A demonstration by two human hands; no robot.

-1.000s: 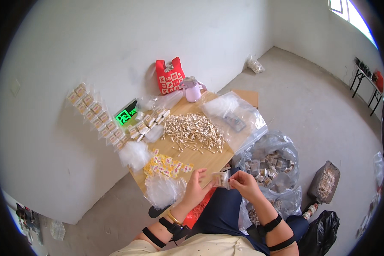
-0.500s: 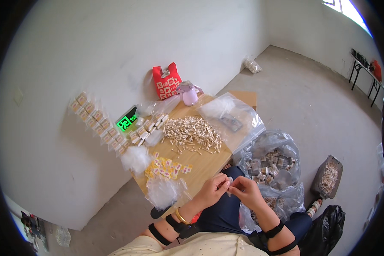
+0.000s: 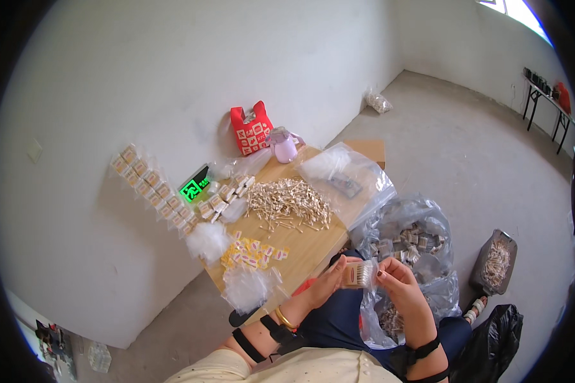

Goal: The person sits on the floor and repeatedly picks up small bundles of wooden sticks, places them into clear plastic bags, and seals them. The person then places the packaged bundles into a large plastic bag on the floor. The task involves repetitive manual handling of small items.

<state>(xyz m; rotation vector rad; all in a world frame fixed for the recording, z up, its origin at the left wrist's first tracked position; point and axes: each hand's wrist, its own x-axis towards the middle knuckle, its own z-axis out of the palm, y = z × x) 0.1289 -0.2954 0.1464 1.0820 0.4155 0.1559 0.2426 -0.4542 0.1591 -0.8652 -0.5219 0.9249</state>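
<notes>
Above my lap, a small clear bag of cotton swabs (image 3: 359, 274) with a tan label is held between my hands. My left hand (image 3: 329, 285) grips its left side, thumb and fingers pressed along the edge. At the opposite edge, my right hand (image 3: 399, 281) pinches the clear plastic between thumb and fingertips. Left of my hands, yellow-and-white labels (image 3: 252, 255) lie scattered on the wooden table (image 3: 308, 252), near a stack of clear empty bags (image 3: 246, 287). Farther back is a loose heap of cotton swabs (image 3: 289, 201).
Filled packs (image 3: 153, 186) stand in rows at the table's left edge, beside a green-lit exit sign (image 3: 193, 189). A lilac jug (image 3: 283, 147) and red bag (image 3: 252, 127) are at the back. A plastic sack of packs (image 3: 437, 220) and grey bin (image 3: 494, 263) stand right.
The bag has turned from a narrow view between my fingertips to show its swabs and label. My right hand has shifted right, widening the gap between my hands.
</notes>
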